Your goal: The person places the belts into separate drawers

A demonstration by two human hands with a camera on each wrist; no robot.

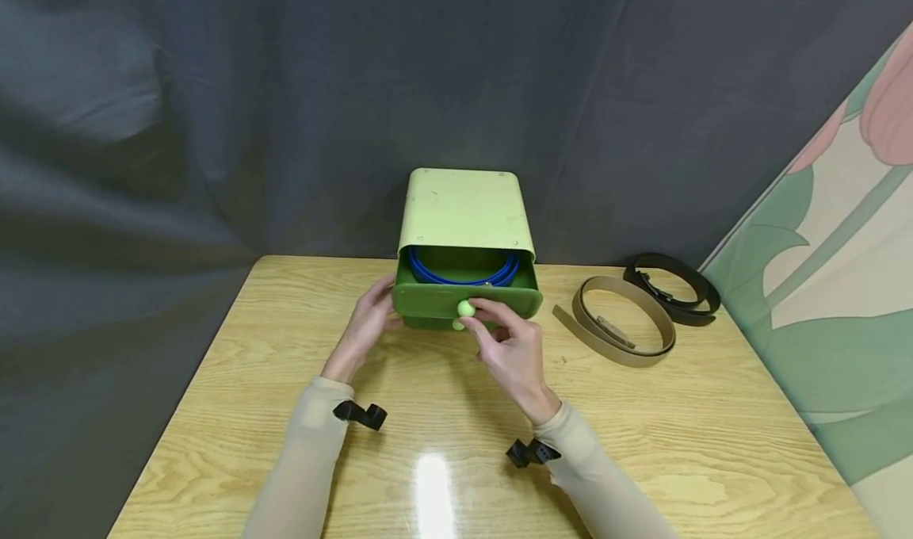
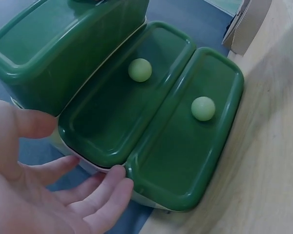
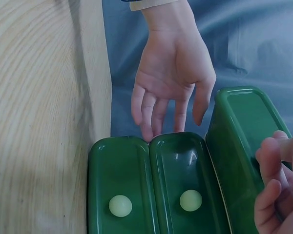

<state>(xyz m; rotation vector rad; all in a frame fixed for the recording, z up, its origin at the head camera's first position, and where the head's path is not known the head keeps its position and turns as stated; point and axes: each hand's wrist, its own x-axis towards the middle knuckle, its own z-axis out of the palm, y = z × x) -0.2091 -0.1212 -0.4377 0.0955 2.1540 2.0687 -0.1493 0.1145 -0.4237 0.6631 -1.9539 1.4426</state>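
Note:
A small pale-green cabinet (image 1: 467,206) with green drawers stands at the back of the table. Its top drawer (image 1: 424,297) is pulled partly out, and a coiled blue cable (image 1: 429,275) lies inside. My right hand (image 1: 512,353) pinches that drawer's round light-green knob (image 1: 466,308) between thumb and fingers. At the cabinet's left side is my left hand (image 1: 369,319), fingers loosely spread; its fingertips touch the side edge near the lower drawers in the left wrist view. Those two lower drawers, the middle one (image 2: 107,107) and the bottom one (image 2: 171,161), are closed.
Right of the cabinet, a coiled tan belt (image 1: 659,321) lies on the wooden table (image 1: 285,444). Behind it is a coiled black belt (image 1: 702,285). A dark curtain (image 1: 342,111) hangs behind the table, and a floral-patterned panel (image 1: 842,285) borders the right side.

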